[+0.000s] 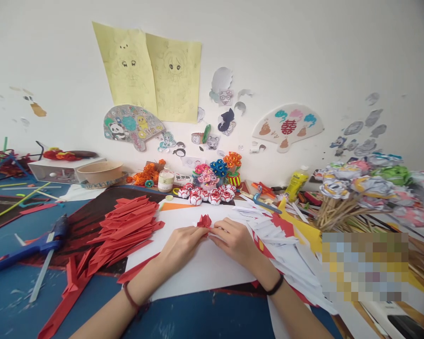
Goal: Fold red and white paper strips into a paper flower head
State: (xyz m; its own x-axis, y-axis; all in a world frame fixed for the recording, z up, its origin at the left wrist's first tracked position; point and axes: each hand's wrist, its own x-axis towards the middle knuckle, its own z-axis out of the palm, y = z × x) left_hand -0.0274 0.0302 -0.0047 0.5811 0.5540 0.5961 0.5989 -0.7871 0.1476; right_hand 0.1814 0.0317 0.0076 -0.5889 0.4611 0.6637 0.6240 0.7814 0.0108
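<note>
Bright, even daylight fills the scene, washing the white wall (pixel 304 42) pale and leaving only soft, faint shadows under the hands on the white sheet (pixel 205 268). The wide lens bows the table's edges and stretches the corners. Focus is fair at centre, softer at the paper flowers (pixel 374 183); a pixelated block (pixel 365 266) masks the lower right.

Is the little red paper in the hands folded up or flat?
Folded: the small red paper piece stands in creased points, pinched between left hand and right hand.
</note>
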